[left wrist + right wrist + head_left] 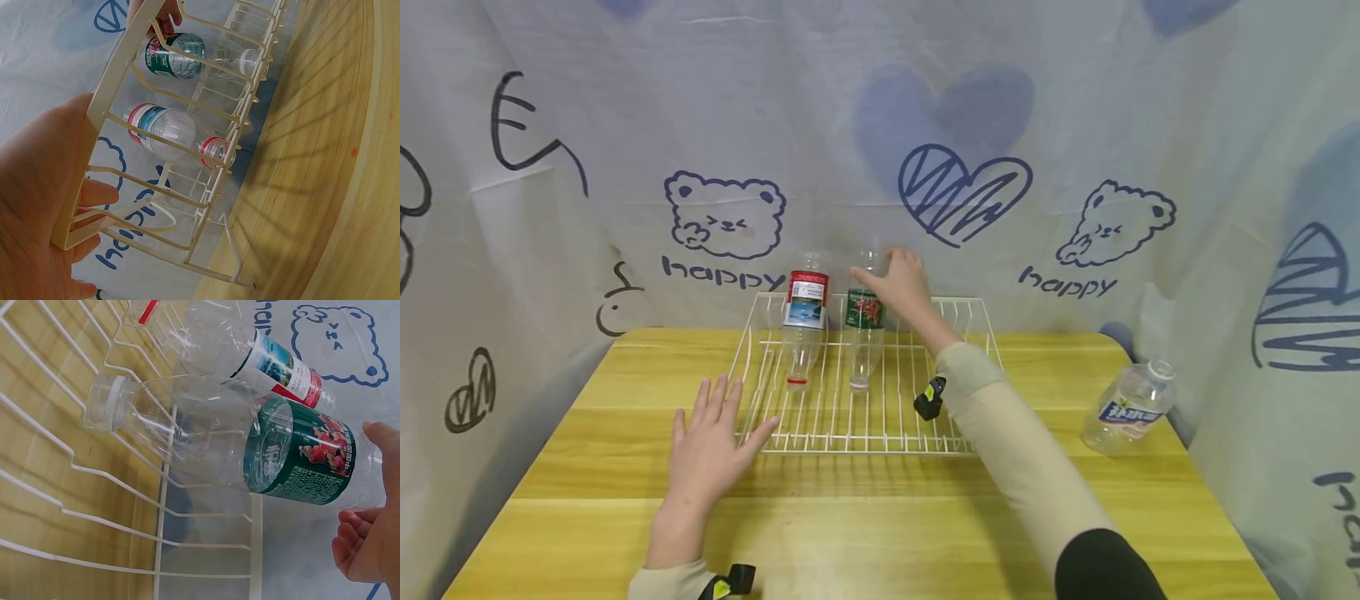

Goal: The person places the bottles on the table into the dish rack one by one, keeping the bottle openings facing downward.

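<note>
A white wire rack (pixel 910 437) stands on the wooden table. Two clear plastic bottles lean in it neck down: one with a red, white and blue label (pixel 807 300), the other with a green label (pixel 865 310). My right hand (pixel 901 287) holds the green-labelled bottle near its raised base, thumb on one side and fingers on the other, as the right wrist view shows. Its neck (pixel 103 403) rests against the rack wires. Spread fingers mark my left hand (pixel 711 454), at the rack's front left corner; whether it presses on the wire is unclear.
To the right on the table (pixel 850 533) stands another clear bottle (pixel 1127 408), upright and slightly tilted in view, with a blue and white label. A pale cloth (pixel 835 125) with drawn hearts and bears hangs behind and at both sides.
</note>
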Demonstrator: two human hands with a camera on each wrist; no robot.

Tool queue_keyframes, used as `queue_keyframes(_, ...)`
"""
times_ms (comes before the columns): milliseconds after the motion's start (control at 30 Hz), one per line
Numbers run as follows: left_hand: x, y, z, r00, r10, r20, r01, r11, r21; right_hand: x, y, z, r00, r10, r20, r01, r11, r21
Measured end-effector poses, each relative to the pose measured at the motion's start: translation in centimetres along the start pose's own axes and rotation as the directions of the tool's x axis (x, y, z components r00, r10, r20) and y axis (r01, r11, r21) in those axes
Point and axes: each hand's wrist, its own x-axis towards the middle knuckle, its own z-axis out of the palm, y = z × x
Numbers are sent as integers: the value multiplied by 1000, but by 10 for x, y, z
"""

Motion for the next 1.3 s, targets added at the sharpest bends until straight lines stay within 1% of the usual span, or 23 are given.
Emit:
queue_keyframes(100,0,0,1,1000,-2,3,2,1000,-2,1,1,3,1000,15,3,-15,1000,5)
queue_keyframes(400,0,0,1,1000,0,-7,0,1000,-8,1,3,15,999,12,44,-8,996,-91)
queue_keyframes(567,0,1,1,1000,0,-5,0,1000,-13,0,3,18,998,3,59,4,992,-126)
queue_keyframes(833,2,1,-1,1000,-13,12,13,1000,-11,1,4,18,999,-6,35,12,988,-151)
queue_keyframes(1033,4,2,-2,1000,-11,12,11,1000,-21,1,6,17,1000,-7,25,10,989,-145)
queue_keyframes(1300,2,1,-1,1000,-16,7,16,1000,-15,-1,6,18,999,-32,22,35,987,-159)
